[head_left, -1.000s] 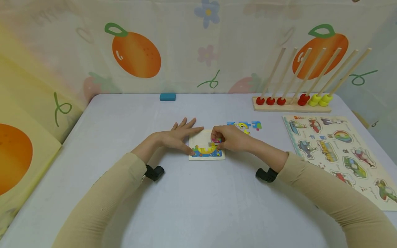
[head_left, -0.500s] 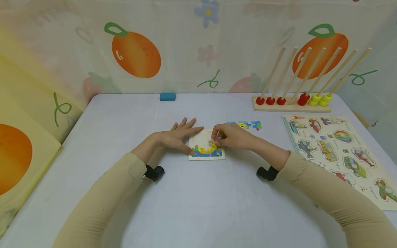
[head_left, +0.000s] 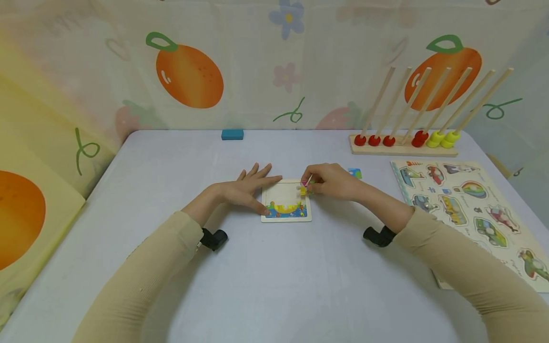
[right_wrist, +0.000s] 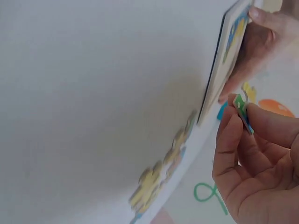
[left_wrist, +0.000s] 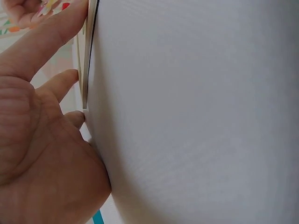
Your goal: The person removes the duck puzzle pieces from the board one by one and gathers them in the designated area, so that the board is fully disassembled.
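A small jigsaw tray (head_left: 286, 220) with a pale rim lies mid-table, blue and yellow pieces (head_left: 285, 210) fitted along its near side. My left hand (head_left: 238, 192) rests at the tray's left side with fingers spread, the thumb on the near left corner. In the left wrist view, the left hand's (left_wrist: 42, 135) fingertips touch the tray's edge. Over the tray's right side, my right hand (head_left: 332, 182) pinches a colourful puzzle piece (head_left: 303, 189) between thumb and fingers. The right wrist view shows the held puzzle piece (right_wrist: 242, 114) raised and tilted, its green face partly visible.
Loose puzzle pieces (right_wrist: 148, 185) lie beside the tray; in the head view the right hand hides most of them, leaving one blue piece (head_left: 355, 172). A bead-and-rod counting rack (head_left: 403, 148), a vehicle picture board (head_left: 461, 202) and a blue block (head_left: 232, 135) stand farther out.
My right hand has moved right and away from me with the puzzle piece, off the fitted row, and now covers more loose pieces. The left hand has stayed put.
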Motion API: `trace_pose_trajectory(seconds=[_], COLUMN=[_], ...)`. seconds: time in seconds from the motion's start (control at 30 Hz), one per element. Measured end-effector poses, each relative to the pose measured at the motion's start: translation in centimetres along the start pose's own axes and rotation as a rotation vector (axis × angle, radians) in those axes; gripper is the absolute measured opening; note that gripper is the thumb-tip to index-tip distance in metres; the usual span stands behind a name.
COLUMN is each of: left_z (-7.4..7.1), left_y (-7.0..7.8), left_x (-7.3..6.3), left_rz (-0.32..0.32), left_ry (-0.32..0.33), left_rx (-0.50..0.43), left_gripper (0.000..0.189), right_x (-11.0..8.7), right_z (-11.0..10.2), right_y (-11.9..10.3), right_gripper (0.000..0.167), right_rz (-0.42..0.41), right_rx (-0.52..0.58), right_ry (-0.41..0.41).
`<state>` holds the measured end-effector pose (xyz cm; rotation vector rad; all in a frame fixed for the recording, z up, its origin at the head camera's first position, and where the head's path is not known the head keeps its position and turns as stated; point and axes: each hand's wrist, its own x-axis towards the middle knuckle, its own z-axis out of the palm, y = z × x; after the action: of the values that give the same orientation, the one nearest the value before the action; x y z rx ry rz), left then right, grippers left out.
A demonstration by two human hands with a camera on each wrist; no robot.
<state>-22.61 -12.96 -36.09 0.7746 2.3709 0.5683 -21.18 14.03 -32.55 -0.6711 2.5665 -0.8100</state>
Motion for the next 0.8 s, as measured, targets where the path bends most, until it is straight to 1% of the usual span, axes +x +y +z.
trace_pose_trajectory(seconds=[0.3, 0.5, 0.63, 0.8], left_z=[0.0, 0.1, 0.0, 0.0], left_y=[-0.1, -0.1, 0.0, 0.1], left_x=[0.2, 0.2, -0.1, -0.2], left_rz=[-0.004, -0.001, 0.0, 0.007], left_ry=[0.002, 0.003, 0.005, 0.002], left_rx=[-0.005, -0.012, -0.017, -0.021], left_gripper=[0.101, 0.103, 0.104, 0.107], right_x=[-0.6, -1.2, -1.6, -2.3], right_z=[-1.6, -2.6, -3.2, -4.0], right_y=[1.7, 3.0, 3.8, 4.6], right_gripper=[0.016, 0.016, 0.016, 0.017], right_rz=[0.039, 0.034, 0.025, 0.061], right_rx=[-0.007, -0.034, -0.015, -0.01], right_ry=[0.034, 0.072, 0.078, 0.069])
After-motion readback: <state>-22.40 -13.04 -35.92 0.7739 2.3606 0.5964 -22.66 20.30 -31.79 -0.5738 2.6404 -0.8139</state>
